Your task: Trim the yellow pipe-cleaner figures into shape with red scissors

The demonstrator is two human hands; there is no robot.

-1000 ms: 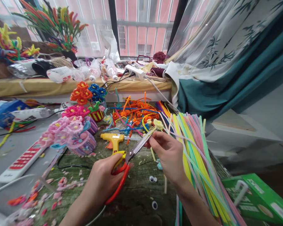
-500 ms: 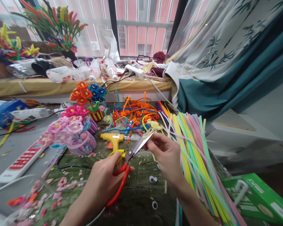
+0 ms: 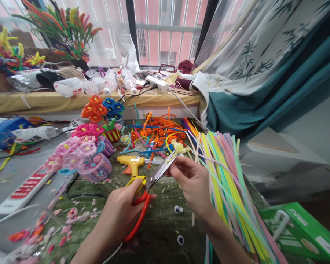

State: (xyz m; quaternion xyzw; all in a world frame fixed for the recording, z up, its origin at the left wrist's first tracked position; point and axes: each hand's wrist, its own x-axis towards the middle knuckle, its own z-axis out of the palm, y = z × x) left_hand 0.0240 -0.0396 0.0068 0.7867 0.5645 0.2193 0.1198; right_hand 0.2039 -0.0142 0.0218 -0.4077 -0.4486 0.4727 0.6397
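Note:
My left hand (image 3: 123,203) is closed round the red and yellow handles of a pair of scissors (image 3: 158,173), whose blades point up and to the right. The blade tips lie against a small pale yellow pipe-cleaner flower (image 3: 179,147). My right hand (image 3: 191,179) pinches this flower from below, close beside the blades; the fingertips partly hide its lower part. Behind the scissors lies a yellow glue gun (image 3: 132,161). To the right of my right hand is a thick bundle of pastel pipe cleaners (image 3: 225,176).
Pink pipe-cleaner flowers in a pot (image 3: 95,167) stand to the left, with orange flower pieces (image 3: 161,128) behind. Googly eyes (image 3: 180,239) and fluff scraps (image 3: 68,220) lie on the table. A green box (image 3: 302,231) sits at lower right, a power strip (image 3: 157,84) on the sill.
The scissor blades have drawn closer together beside the pale yellow flower. Both hands stay in nearly the same place.

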